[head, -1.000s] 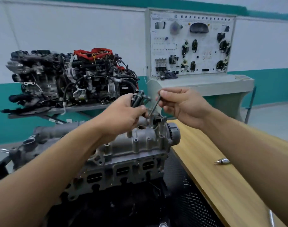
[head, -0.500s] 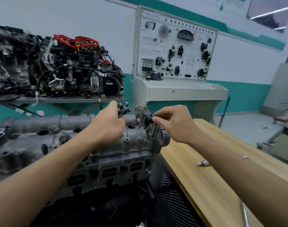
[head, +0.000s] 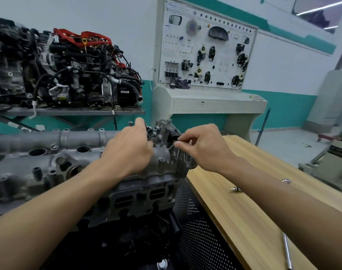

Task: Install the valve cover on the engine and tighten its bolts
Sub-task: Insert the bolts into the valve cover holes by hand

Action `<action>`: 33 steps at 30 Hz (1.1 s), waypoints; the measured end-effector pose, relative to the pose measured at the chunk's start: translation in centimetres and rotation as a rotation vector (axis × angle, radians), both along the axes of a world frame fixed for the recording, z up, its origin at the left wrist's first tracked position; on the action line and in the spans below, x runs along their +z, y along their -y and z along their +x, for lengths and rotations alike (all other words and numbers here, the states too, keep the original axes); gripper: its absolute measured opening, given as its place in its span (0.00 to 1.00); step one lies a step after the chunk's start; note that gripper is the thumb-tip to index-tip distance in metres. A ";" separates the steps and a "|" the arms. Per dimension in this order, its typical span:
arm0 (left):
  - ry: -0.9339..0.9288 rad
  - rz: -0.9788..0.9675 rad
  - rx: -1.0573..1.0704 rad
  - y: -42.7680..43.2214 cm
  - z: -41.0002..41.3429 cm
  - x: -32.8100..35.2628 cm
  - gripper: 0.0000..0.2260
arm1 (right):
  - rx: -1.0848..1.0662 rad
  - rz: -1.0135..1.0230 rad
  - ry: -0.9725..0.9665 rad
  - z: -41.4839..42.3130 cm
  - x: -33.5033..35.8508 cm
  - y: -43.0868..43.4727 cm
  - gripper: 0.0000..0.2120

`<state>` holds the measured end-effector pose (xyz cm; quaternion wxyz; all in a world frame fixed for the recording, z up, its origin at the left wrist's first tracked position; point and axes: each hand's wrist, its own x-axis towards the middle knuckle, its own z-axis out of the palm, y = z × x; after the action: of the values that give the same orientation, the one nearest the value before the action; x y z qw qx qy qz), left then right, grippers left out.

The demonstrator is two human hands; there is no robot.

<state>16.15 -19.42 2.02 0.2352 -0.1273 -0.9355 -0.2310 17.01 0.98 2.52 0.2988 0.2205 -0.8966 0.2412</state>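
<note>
A grey cast valve cover [head: 49,152] lies along the top of the engine [head: 139,195] in front of me. My left hand [head: 129,151] rests on the cover's right part and grips a bundle of dark bolts [head: 151,131] that stick out past its fingers. At the cover's right end, my right hand [head: 203,147] pinches a single bolt [head: 176,148] between thumb and forefinger, with the bolt standing at the cover's edge; its lower end is hidden by the casting.
A wooden bench [head: 254,221] runs to the right with two small metal fittings [head: 235,189] and a thin steel rod [head: 287,250]. A black perforated panel [head: 201,240] stands beside the engine. Behind are another engine on a stand [head: 69,75] and a training board console [head: 207,55].
My right hand has brought the single bolt down from beside the bundle to the right end of the cover. The left hand has sunk closer to the cover. The view has tilted upward.
</note>
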 end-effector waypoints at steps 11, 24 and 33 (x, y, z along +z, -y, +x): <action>-0.064 -0.408 -0.015 0.2 -0.1 0.3 0.27 | 0.072 0.445 0.062 -1.2 1.2 -2.0 0.07; -0.102 -0.319 0.015 -0.2 0.0 0.1 0.22 | 0.088 0.681 0.087 -1.5 2.5 -0.4 0.10; 0.166 0.254 -0.208 1.5 1.0 1.8 0.15 | 0.149 0.826 0.043 -1.1 4.3 0.7 0.19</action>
<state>17.19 -20.93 3.82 0.1461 -0.1733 -0.8967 -0.3803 15.96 0.27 6.85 0.1482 0.3808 -0.9056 -0.1133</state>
